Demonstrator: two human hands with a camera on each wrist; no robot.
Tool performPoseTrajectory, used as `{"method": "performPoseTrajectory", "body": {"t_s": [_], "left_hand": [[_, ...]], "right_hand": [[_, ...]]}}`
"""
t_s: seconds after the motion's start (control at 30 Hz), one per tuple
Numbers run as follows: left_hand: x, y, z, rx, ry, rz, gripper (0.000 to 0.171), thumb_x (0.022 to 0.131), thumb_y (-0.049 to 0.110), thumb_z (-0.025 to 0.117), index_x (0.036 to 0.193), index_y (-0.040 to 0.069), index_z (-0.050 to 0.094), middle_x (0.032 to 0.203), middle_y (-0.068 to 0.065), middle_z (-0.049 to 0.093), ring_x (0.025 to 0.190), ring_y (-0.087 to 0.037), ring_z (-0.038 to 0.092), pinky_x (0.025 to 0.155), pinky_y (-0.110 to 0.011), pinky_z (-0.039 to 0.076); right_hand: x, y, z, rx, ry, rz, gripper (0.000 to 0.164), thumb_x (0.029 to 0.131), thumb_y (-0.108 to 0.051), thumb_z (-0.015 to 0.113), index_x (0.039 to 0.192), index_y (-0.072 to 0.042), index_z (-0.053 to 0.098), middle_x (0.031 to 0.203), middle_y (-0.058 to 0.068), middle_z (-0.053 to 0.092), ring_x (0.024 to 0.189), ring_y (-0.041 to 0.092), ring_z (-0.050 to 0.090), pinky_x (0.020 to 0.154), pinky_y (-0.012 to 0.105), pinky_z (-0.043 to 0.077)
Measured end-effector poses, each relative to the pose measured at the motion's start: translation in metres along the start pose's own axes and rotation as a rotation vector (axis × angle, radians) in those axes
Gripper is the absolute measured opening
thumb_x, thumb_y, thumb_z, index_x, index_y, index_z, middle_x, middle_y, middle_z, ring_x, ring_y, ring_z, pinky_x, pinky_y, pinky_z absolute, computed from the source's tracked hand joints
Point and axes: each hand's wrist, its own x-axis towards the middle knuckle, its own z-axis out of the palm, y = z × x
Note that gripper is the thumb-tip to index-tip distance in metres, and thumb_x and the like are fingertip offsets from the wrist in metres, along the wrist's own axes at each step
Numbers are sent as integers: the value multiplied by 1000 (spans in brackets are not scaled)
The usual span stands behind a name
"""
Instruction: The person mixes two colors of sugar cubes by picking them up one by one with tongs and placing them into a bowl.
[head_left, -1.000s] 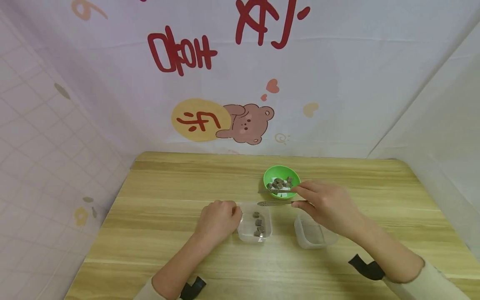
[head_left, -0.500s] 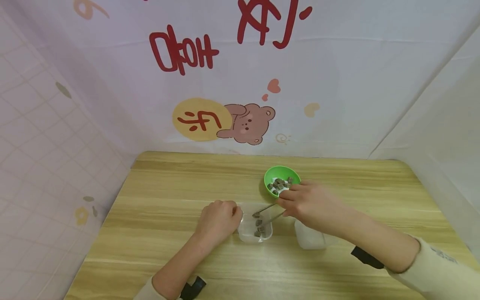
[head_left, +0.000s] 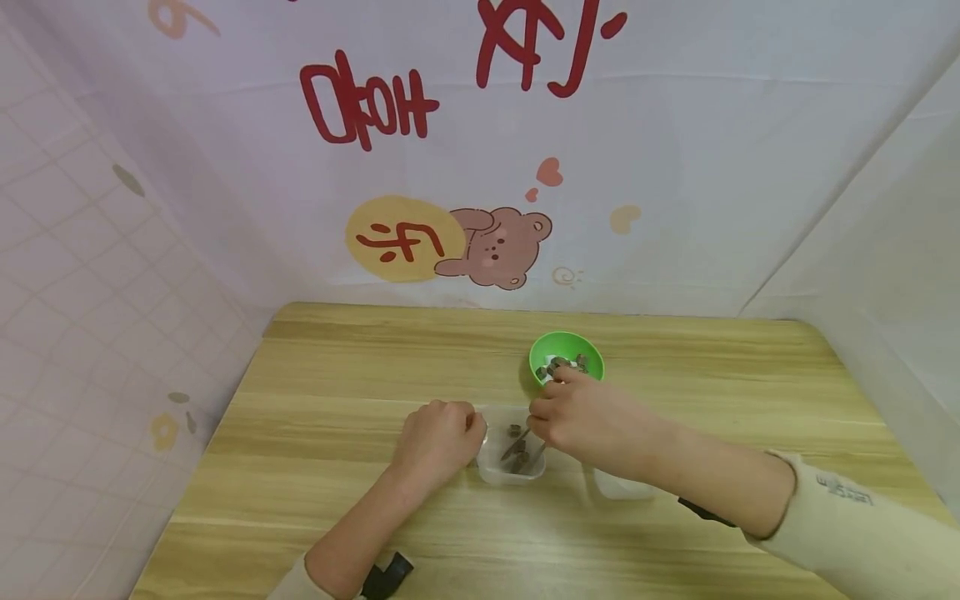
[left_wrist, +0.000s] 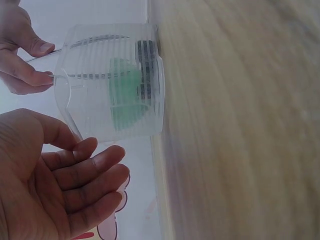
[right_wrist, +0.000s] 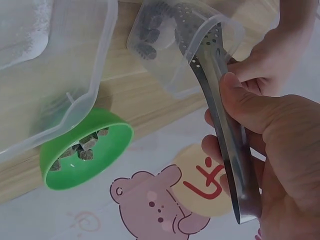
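My left hand [head_left: 438, 437] pinches the rim of a clear plastic container [left_wrist: 100, 127] between thumb and index finger, with the other fingers loosely bent. Several grey-brown cubes [head_left: 514, 431] lie on the container's bottom. In my right hand [head_left: 592, 425] I hold metal tongs [right_wrist: 227, 145] with perforated ends. Their arms stand apart and reach down into the container among the cubes. Whether they grip a cube I cannot tell. Just behind, a green bowl [head_left: 566, 339] holds more grey-brown cubes over white pieces; my right hand partly covers it in the head view.
A second clear container [head_left: 624, 487] stands to the right, partly under my right forearm. Some white stuff [right_wrist: 25, 35] shows in it in the right wrist view. The wooden table [head_left: 360, 358] ends at a white printed cloth [head_left: 675, 167] behind.
My right hand has moved left and toward me, bringing the tongs from in front of the green bowl down into the cube container. My left hand stays at the rim.
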Motion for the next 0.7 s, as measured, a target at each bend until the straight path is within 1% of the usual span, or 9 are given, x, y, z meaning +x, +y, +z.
{"method": "performPoseTrajectory", "body": {"t_s": [0.03, 0.13, 0.27, 0.37, 0.53, 0.7], "left_hand": [[0, 0, 0, 2, 2, 1, 46, 97, 17, 59, 54, 20, 42, 47, 12, 33, 44, -6, 29, 45, -28, 28], [1, 0, 1, 10, 7, 2, 45, 96, 17, 58, 54, 20, 42, 48, 12, 33, 45, -6, 30, 45, -29, 28], [1, 0, 1, 9, 1, -10, 45, 96, 18, 58, 54, 20, 43, 48, 11, 34, 45, -6, 31, 46, -29, 29], [1, 0, 1, 6, -4, -15, 44, 96, 18, 58, 55, 20, 44, 48, 11, 34, 45, -7, 31, 46, -29, 30], [1, -1, 3, 17, 0, -10, 44, 97, 18, 58, 55, 19, 44, 49, 10, 36, 45, -8, 32, 46, -30, 30], [1, -1, 3, 22, 4, -1, 45, 97, 19, 59, 55, 20, 44, 49, 11, 34, 46, -8, 32, 47, -30, 30]], "right_hand": [[1, -1, 0, -16, -7, -4, 23, 76, -3, 85, 82, -18, 68, 77, -8, 57, 74, 18, 52, 88, 33, 44], [4, -4, 0, -78, -33, -16, 23, 75, -5, 86, 79, -19, 68, 75, -8, 56, 73, 17, 52, 83, 31, 42], [8, -8, 2, -149, -64, -32, 22, 76, -11, 86, 76, -21, 66, 71, -8, 54, 69, 17, 51, 77, 29, 39], [9, -10, 4, -175, -82, -44, 21, 78, -15, 86, 76, -22, 66, 71, -8, 53, 68, 17, 50, 74, 27, 37], [7, -12, 7, -185, -77, -46, 18, 81, -20, 84, 78, -23, 67, 72, -9, 53, 68, 16, 50, 72, 27, 36], [2, -11, 11, -130, -34, -25, 18, 79, -16, 86, 82, -20, 69, 73, -8, 54, 71, 16, 50, 73, 27, 38]]}}
